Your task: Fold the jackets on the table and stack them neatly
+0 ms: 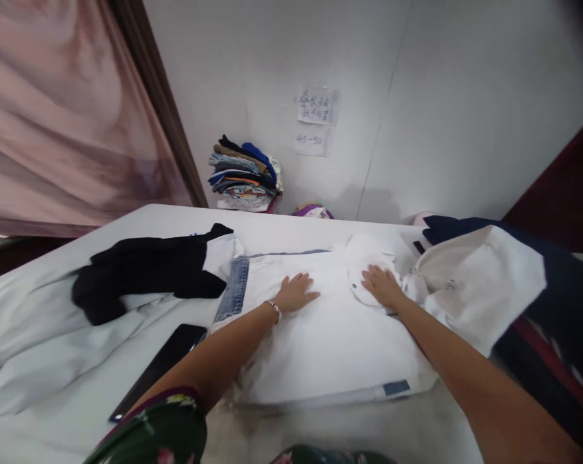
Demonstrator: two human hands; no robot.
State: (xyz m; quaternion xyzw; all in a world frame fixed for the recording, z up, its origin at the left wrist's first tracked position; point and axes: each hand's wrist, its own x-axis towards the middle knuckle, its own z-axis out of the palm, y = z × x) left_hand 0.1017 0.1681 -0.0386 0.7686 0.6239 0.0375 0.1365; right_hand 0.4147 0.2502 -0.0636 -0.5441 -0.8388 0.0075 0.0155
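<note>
A white hooded garment [330, 348] is spread flat on the table, its body in front of me and its cream-white hood [494, 283] bulging up at the right. A faded denim band [233, 287] edges its left end, and a small dark blue patch [396, 388] marks the near edge. My left hand [295, 293] lies flat on the cloth left of the middle, fingers spread, a bracelet at the wrist. Near the neck end, my right hand [382, 285] rests with fingers apart on white fabric with a snap-like stud. Neither hand grips anything.
Left on the white table [146, 222] lie a black garment [151, 267], pale grey-white cloth [79, 348] and a black flat device [160, 367]. A folded clothes stack [246, 174] stands behind. Navy clothing [572, 303] lies at the right. Paper notes [315, 119] hang on the wall.
</note>
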